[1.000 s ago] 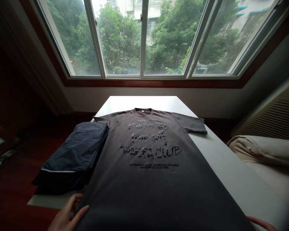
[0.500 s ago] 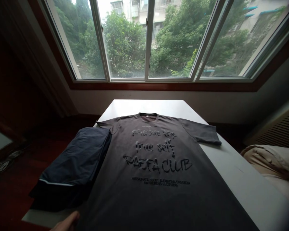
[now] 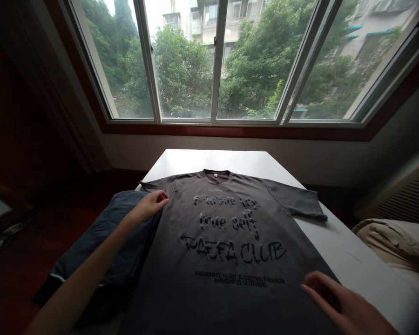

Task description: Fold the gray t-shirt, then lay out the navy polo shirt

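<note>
A dark grey T-shirt (image 3: 226,232) with black lettering lies spread, front up, on a white table (image 3: 216,160), its collar toward the window. My left hand (image 3: 154,204) is at the shirt's left sleeve seam, fingers curled together; whether they pinch the fabric is too small to tell. Over the lower right part of the shirt is my right hand (image 3: 338,298), thumb and fingers apart with nothing between them. Folded dark blue garments (image 3: 120,251) lie to the left of the shirt, partly behind my left forearm.
Beyond the table is a window with a reddish-brown frame (image 3: 230,131). Beige cloth (image 3: 387,232) lies at the right, below a slatted panel (image 3: 412,190). White cables (image 3: 2,239) are on the dark red floor at the far left.
My left hand has moved from the bottom edge up to the shirt's left sleeve. My right hand has come into view at the lower right. The view has tilted slightly upward.
</note>
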### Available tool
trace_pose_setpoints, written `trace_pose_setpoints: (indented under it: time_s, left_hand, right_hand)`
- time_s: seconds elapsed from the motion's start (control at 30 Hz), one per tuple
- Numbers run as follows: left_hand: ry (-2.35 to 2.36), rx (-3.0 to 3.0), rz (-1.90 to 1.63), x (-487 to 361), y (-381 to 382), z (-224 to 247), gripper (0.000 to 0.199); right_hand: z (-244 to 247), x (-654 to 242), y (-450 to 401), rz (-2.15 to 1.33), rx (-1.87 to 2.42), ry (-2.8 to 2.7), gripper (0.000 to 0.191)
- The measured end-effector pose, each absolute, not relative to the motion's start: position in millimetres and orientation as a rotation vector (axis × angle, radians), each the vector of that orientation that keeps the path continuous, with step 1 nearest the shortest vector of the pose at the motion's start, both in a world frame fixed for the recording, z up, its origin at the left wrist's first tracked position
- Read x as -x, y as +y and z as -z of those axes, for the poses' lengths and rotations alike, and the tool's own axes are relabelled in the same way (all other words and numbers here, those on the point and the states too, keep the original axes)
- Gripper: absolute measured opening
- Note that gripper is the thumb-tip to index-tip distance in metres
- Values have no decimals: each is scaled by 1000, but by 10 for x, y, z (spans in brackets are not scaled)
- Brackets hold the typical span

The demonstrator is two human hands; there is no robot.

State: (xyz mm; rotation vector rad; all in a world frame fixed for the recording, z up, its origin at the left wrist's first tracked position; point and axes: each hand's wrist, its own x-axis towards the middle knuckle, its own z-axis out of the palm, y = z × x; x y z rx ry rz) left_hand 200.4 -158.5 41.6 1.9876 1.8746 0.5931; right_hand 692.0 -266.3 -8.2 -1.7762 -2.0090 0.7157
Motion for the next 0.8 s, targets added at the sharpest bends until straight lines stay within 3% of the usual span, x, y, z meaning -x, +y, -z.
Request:
trace_pose_setpoints:
  time_s: [0.13,0.43,0.6,0.8]
  left_hand:
    - [2148,-1993,-236,-1972,-795,-112,39]
    - [2550,-1684,-314,-1768,-452,358,38]
    - [2534,-1589,-502,-1708,-425,548,43]
    - [2200,-1540,-771,-1417,-331,519,37]
  right_hand:
    - [-149,-6022,-2369,-937,1646,-2256,27]
    - [-410,-4748,-1725,-992,1205,-2375,13]
    - [-136,-3853,-882,-1236,961,-2145,8]
    - [397,-2678,-94,-1562,1151,-1451,18]
